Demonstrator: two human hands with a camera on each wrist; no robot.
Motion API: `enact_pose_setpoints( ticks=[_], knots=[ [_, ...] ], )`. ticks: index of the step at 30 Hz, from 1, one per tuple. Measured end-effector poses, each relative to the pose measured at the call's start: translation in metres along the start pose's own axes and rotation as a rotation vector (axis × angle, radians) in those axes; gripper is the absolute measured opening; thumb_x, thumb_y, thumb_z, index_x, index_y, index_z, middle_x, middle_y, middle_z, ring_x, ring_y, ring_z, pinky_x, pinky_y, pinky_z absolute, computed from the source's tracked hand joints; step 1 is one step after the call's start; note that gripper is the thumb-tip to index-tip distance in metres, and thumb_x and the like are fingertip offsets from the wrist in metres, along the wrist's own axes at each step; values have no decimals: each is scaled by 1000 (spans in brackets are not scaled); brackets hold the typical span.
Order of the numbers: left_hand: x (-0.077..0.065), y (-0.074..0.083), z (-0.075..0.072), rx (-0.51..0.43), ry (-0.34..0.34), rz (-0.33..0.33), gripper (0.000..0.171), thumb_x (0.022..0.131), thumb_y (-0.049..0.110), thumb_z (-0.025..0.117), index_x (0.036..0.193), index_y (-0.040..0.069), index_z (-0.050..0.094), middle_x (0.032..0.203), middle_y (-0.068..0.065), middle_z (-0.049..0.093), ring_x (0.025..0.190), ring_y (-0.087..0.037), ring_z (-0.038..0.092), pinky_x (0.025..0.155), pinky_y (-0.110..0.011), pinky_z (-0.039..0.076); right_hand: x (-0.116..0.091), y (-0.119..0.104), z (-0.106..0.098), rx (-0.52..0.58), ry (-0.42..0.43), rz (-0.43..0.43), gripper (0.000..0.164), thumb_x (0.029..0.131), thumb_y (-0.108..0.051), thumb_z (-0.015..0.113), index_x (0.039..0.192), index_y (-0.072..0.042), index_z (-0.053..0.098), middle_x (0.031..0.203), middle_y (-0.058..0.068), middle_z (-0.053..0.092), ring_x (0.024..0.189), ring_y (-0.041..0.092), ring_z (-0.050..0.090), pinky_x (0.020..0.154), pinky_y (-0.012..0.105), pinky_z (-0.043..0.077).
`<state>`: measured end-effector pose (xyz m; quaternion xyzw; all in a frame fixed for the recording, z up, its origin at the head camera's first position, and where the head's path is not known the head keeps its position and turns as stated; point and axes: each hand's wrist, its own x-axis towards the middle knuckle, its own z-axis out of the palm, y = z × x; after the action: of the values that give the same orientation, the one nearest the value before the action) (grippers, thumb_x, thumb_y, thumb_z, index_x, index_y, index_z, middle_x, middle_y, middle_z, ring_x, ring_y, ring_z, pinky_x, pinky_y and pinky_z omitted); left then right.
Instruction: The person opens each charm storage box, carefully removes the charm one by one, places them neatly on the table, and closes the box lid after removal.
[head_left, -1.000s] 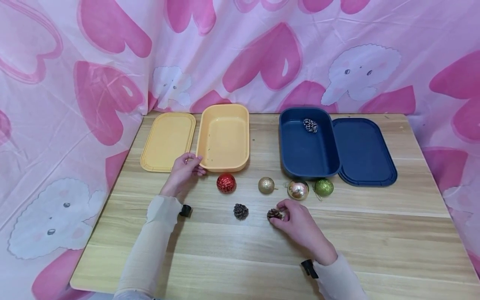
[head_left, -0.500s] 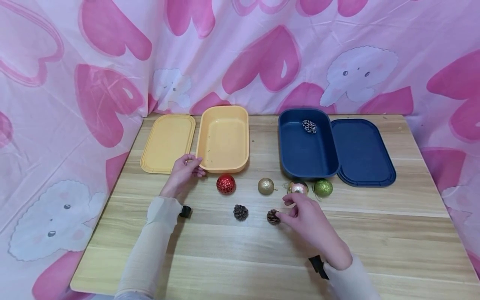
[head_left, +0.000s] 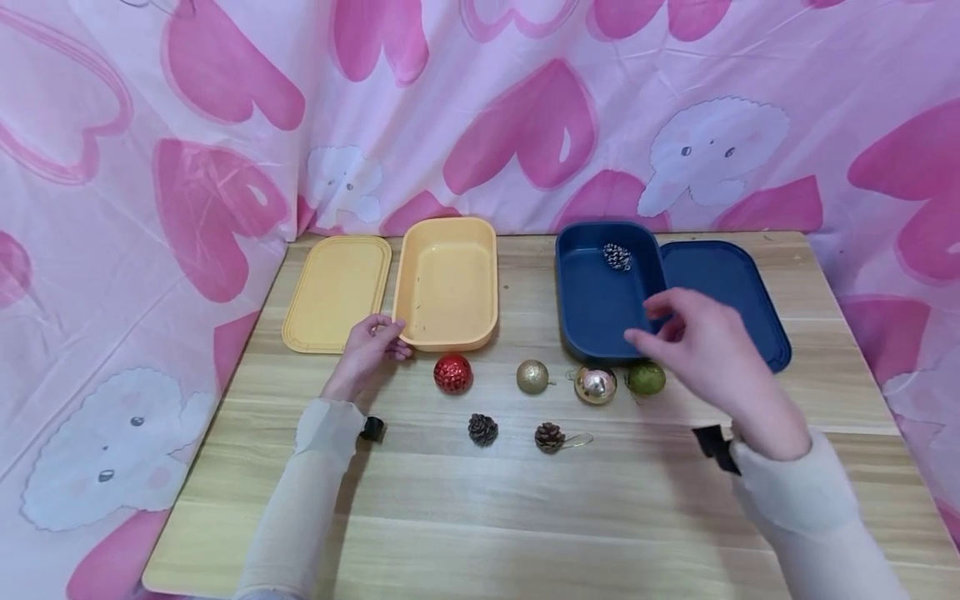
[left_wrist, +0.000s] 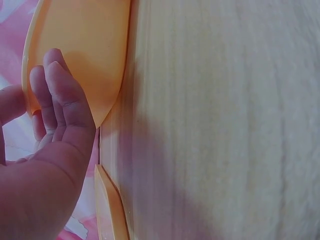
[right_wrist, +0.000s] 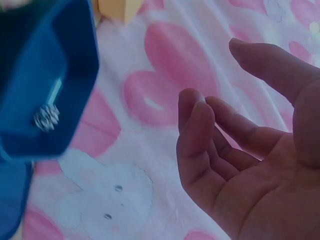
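At its near left corner, the yellow box [head_left: 447, 287] is held by my left hand [head_left: 369, 354], thumb at the rim and fingers along the outer wall [left_wrist: 82, 40]. My right hand [head_left: 705, 346] is raised over the near right corner of the blue box [head_left: 607, 292]. Nothing is between its parted thumb and fingers [right_wrist: 195, 140]. A white-tipped pine cone [head_left: 617, 257] lies inside the blue box. Two brown pine cones lie on the table: one with a loop [head_left: 550, 437], the other cone [head_left: 483, 429] to its left.
A row of baubles lies before the boxes: red [head_left: 453, 374], gold glitter [head_left: 532, 377], shiny gold [head_left: 596, 385] and green [head_left: 647, 378], partly behind my right hand. The yellow lid [head_left: 337, 292] and blue lid [head_left: 723, 283] flank the boxes. A pink curtain [head_left: 517, 108] hangs behind the table.
My right hand has let go of the brown pine cone with the loop, leaving it on the table. It has moved up and right to the blue box. My left hand stays put.
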<state>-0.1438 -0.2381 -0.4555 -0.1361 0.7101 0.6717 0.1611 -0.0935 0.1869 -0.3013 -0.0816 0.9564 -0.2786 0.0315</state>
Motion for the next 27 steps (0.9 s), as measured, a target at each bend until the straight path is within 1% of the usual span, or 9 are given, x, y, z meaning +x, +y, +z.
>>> enact_pose_setpoints(
  ticks=[3,7,12,16,20,22,25,27],
  knots=[
    [-1,0,-1,-6,-6,2,17,98,21,56,100,8,45,73,1,66,66,-11,67,68,-24,59,11,3,-14,-14,5,16,45,86,-38,71,116,-5,62,100,16,66,84,26,61,65,35,49],
    [-1,-1,-2,-1,-13,6,18,98,22,56,100,8,45,73,1,66,67,-11,67,68,-24,59,24,6,-22,-5,28,-9,46,87,-41,70,116,-6,62,106,17,66,88,28,63,70,39,50],
    [0,-1,-2,1,-9,8,18,98,21,56,100,8,45,72,1,66,66,-11,67,68,-23,59,37,8,-22,0,18,1,48,88,-45,67,117,-8,62,107,14,65,91,26,61,72,39,49],
    [1,-1,-2,-1,-2,5,16,99,20,55,100,8,45,71,1,66,65,-11,67,67,-23,59,52,12,-21,16,-13,22,51,90,-47,63,121,-6,59,113,17,64,95,29,59,76,44,49],
    [1,-1,-1,5,5,-5,15,99,20,54,100,9,45,71,1,66,65,-10,67,66,-23,58,70,20,-17,59,-40,42,50,93,-43,60,123,-3,57,116,19,63,99,31,59,81,49,49],
    [1,-1,-1,0,9,-9,15,99,20,55,99,9,45,71,1,67,65,-10,67,65,-23,58,81,26,-14,102,-59,65,50,94,-42,58,123,-2,57,116,19,63,97,29,60,81,44,51],
    [0,-1,-1,-13,10,-9,15,99,19,55,99,8,45,70,0,67,64,-11,67,65,-23,58,97,34,-9,195,-113,114,52,96,-43,55,127,-1,54,120,19,61,92,18,61,78,29,53],
    [0,-1,0,-16,12,-11,15,99,19,54,99,8,44,70,1,67,64,-11,67,64,-23,58,107,40,-5,233,-141,148,53,97,-43,53,130,-1,52,124,19,58,88,14,61,73,20,52]
  ],
)
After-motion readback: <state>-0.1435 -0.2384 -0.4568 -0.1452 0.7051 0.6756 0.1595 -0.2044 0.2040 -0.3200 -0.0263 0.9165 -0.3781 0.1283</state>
